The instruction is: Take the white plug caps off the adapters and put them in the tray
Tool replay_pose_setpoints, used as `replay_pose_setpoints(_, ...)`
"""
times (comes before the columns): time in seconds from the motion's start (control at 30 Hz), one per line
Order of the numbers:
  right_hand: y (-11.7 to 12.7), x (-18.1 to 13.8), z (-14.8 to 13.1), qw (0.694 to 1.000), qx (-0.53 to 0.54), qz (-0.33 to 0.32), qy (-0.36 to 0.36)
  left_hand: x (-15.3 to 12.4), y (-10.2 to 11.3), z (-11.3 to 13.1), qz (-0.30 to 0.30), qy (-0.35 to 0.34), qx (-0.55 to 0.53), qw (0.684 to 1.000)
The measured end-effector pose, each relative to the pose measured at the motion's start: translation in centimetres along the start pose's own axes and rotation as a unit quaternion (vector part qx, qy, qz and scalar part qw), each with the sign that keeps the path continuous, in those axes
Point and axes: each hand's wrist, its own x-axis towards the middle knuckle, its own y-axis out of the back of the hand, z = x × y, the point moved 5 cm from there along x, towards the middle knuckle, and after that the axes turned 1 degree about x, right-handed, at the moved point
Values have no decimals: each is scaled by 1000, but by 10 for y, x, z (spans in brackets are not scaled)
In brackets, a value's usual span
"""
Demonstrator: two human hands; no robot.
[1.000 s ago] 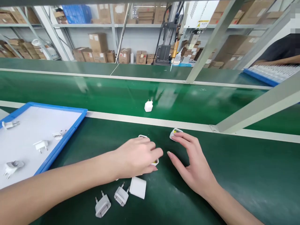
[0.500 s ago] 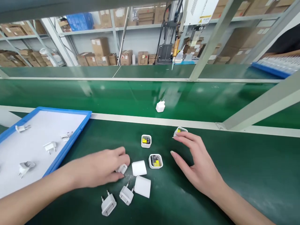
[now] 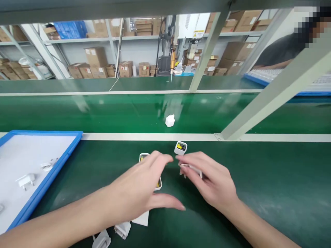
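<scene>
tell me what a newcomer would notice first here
Probably the two bare hands near the centre: the right hand holds a white plug piece, while the left hand spreads open beside it. Just beyond the right hand sits a white housing showing yellow inside. At far left lies a blue-rimmed tray.

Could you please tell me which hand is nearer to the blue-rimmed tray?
Left. The left hand is to the right of the blue-rimmed tray, over the green tabletop; the right hand, pinching a white piece, is farther right.
</scene>
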Motion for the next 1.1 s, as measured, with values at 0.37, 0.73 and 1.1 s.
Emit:
replay_pose_setpoints(0.37,-6,0,30,887,370,-68,-269,30,-25,-6,-104,-10,245,964)
replay_pose_setpoints(0.73,15,4,45,878,384,59,-280,56,-45,-23,-101,41,103,989)
replay_pose_setpoints(1.1,5,4,27,925,257,-109,-259,64,-43,-28,-135,87,93,983)
